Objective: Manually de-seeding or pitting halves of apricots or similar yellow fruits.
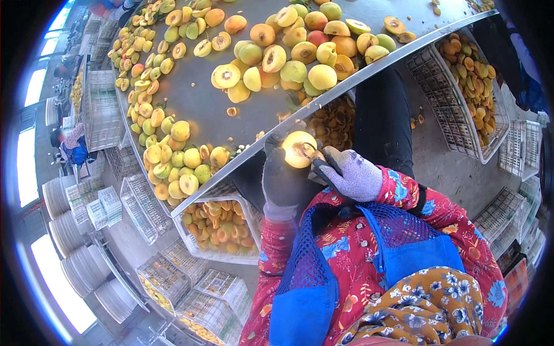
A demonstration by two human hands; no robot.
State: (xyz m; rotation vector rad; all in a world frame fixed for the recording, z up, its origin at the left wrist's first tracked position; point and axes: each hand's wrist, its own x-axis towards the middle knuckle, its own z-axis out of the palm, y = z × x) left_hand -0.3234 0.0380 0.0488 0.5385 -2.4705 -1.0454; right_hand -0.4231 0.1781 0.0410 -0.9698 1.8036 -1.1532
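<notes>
My left hand (283, 177), in a dark-coated glove, holds a halved yellow peach (298, 149) with its cut face up. My right hand (352, 173) wears a grey and purple glove and grips a small pitting tool (308, 150), whose curved metal end is at the centre of the cut face. Most of the tool's handle is hidden by the fingers. Both hands are just below the rim of a metal table (207, 116). Beyond them on the table is a heap of whole and halved peaches (294, 56).
More peach halves (186, 160) line the table's left side. A crate of peach halves (220, 229) stands below the table edge; another crate (471, 95) is at right. Pits (331, 123) lie under the rim. Stacked crates (212, 298) and a seated person (73, 145) are farther left.
</notes>
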